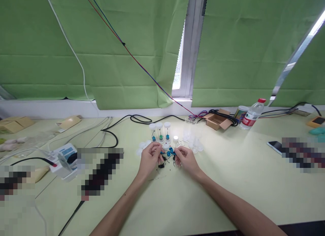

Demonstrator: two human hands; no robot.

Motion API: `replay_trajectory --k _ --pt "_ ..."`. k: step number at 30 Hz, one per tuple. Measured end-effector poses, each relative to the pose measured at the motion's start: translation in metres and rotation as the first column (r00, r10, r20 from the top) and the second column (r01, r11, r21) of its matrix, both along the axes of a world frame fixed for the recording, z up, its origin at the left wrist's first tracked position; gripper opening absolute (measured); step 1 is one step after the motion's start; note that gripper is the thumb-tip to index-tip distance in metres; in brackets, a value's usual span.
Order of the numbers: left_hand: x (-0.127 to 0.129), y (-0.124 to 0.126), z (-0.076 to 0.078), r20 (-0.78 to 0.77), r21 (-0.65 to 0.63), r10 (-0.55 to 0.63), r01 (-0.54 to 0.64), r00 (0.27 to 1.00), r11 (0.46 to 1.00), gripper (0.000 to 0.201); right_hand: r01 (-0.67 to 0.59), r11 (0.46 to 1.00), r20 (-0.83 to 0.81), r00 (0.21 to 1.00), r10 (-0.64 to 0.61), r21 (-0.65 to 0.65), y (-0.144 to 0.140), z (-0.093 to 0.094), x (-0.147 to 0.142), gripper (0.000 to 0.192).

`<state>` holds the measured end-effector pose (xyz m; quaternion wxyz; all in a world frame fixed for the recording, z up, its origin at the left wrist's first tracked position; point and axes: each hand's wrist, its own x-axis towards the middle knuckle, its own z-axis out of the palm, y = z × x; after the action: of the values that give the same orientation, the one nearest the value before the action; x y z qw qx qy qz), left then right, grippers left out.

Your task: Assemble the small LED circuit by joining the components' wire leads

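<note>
Pinching small blue parts [169, 152] with left hand [150, 158] and right hand [186, 158], fingers clamped, I judge assembly mid-step near the capped vials [159, 131]; steady alignment needed.

Wall: green blinds [127, 43] hang across the whole far side.
Window: a white frame [190, 60] shows in the gap between blinds.
Light: daylight enters through that gap.
Furniture: a pale yellow-green tabletop [241, 181] runs to the white sill [45, 109] at its far edge.

blue beads [169, 152] | small, round, clustered | on pale green table, between fingertips of both hands
</note>
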<state>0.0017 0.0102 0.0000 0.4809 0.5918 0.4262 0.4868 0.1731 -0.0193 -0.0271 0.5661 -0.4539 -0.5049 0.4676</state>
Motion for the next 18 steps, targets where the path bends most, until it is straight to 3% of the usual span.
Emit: replay_trajectory --k 13,18 --pt "-0.0012 -0.0023 -0.0005 -0.053 0.058 0.005 -0.002 0.999 0.998 0.028 0.01 1.0 0.004 1.0 -0.01 0.006 0.0015 -0.0041 0.0007 0.041" --pt "-0.0008 -0.0028 0.0022 -0.041 0.007 -0.024 0.024 0.999 1.0 0.027 0.003 1.0 0.011 1.0 -0.003 0.002 0.0015 -0.0048 0.0006 0.041"
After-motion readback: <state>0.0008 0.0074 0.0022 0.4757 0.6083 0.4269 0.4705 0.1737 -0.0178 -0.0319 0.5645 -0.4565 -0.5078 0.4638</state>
